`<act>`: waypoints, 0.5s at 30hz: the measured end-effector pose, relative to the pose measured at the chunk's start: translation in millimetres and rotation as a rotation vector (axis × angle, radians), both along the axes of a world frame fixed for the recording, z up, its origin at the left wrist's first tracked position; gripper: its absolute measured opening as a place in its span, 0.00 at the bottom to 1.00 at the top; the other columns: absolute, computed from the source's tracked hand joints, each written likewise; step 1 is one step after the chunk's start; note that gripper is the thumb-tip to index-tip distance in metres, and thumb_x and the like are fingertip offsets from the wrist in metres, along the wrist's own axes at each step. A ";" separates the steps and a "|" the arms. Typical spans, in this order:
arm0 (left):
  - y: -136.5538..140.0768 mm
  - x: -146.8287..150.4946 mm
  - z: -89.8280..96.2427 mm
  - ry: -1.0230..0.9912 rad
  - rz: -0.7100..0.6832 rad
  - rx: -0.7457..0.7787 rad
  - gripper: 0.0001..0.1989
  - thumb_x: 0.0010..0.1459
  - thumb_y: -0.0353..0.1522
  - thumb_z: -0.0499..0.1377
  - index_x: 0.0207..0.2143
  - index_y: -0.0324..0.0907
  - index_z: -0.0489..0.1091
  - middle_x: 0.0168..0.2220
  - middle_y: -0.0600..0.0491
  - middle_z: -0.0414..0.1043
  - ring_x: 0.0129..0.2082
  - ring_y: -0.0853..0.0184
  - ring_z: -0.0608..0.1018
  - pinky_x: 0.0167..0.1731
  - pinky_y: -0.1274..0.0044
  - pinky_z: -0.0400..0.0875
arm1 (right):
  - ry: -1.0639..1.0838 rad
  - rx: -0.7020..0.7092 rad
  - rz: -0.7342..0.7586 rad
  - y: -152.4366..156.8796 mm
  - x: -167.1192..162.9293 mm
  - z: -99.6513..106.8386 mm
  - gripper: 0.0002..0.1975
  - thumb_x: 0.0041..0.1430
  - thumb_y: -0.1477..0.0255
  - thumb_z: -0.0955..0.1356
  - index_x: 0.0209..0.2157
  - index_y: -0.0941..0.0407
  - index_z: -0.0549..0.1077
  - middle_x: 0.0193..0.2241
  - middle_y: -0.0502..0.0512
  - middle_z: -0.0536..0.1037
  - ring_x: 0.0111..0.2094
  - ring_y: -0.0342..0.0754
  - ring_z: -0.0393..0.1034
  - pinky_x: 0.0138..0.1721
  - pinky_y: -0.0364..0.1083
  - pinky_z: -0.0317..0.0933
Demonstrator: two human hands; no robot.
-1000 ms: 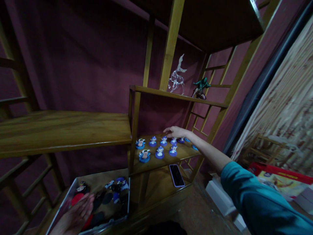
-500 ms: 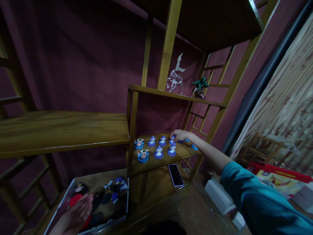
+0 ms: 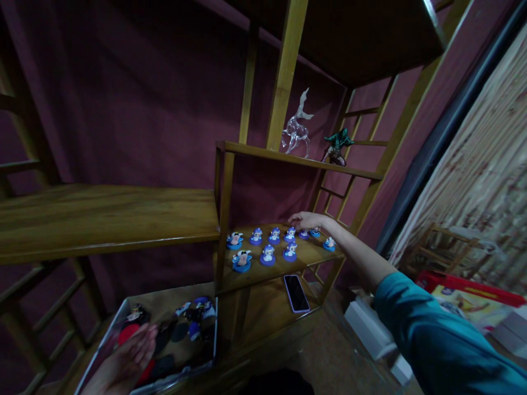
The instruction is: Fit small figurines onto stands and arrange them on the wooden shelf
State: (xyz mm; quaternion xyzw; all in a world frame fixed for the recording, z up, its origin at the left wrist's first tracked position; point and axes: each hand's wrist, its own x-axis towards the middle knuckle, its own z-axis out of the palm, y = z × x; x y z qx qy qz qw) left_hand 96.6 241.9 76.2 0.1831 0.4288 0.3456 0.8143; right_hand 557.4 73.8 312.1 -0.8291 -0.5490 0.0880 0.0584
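Note:
My right hand [image 3: 303,220] reaches over the lower right shelf, fingers loosely apart and holding nothing I can see. Just below its fingertips stands a small figurine [image 3: 290,235] on a purple base. Other purple-based figurines [image 3: 268,255] stand upright in two rows, with blue-based figurines [image 3: 241,261] at the left end and another blue-based figurine [image 3: 329,244] to the right. At lower left, my left hand [image 3: 134,351] is palm up and open above a shallow box [image 3: 217,329]. Several dark and blue-white figurines [image 3: 194,330] lie jumbled in that box.
A phone [image 3: 296,293] lies on the board beneath the figurines. On the shelf above stand a clear deer ornament [image 3: 295,131] and a green-brown figure [image 3: 337,147]. Wooden posts [image 3: 225,219] divide the shelves. White boxes [image 3: 370,329] rest on the floor at right.
My right hand has let go of the purple-based figurine and risen slightly above it, leaving it standing in the back row. My left hand has stayed in place.

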 end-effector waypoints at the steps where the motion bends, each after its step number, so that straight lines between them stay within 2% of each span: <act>1: 0.0 -0.1 0.1 0.015 0.019 -0.013 0.23 0.51 0.16 0.46 0.46 0.40 0.64 0.27 0.55 0.74 0.25 0.72 0.77 0.25 0.82 0.72 | -0.034 0.008 -0.036 -1.9 4.4 1.8 0.25 0.45 0.77 0.67 0.49 0.56 0.70 0.42 0.54 0.77 0.40 0.46 0.71 0.37 0.37 0.62; 4: -1.6 0.3 3.7 0.010 0.028 -0.023 0.24 0.49 0.15 0.45 0.46 0.40 0.64 0.28 0.55 0.74 0.25 0.72 0.77 0.27 0.82 0.72 | -0.097 -0.014 -0.110 -7.3 15.6 1.5 0.25 0.44 0.78 0.67 0.48 0.57 0.71 0.43 0.55 0.77 0.41 0.47 0.71 0.37 0.37 0.62; 8: -5.1 1.5 9.5 0.023 0.015 -0.049 0.27 0.45 0.14 0.45 0.46 0.41 0.65 0.27 0.55 0.74 0.24 0.73 0.77 0.27 0.83 0.72 | -0.073 -0.056 -0.139 -12.7 25.7 -11.3 0.24 0.41 0.78 0.68 0.45 0.58 0.73 0.40 0.54 0.78 0.38 0.47 0.72 0.35 0.37 0.62; 15: -1.9 2.2 1.8 0.037 0.013 -0.013 0.18 0.47 0.16 0.46 0.35 0.40 0.66 0.28 0.55 0.74 0.25 0.72 0.77 0.26 0.82 0.72 | -0.019 -0.071 -0.181 -16.9 32.9 -24.5 0.20 0.41 0.78 0.67 0.40 0.58 0.75 0.31 0.51 0.79 0.28 0.43 0.71 0.28 0.36 0.61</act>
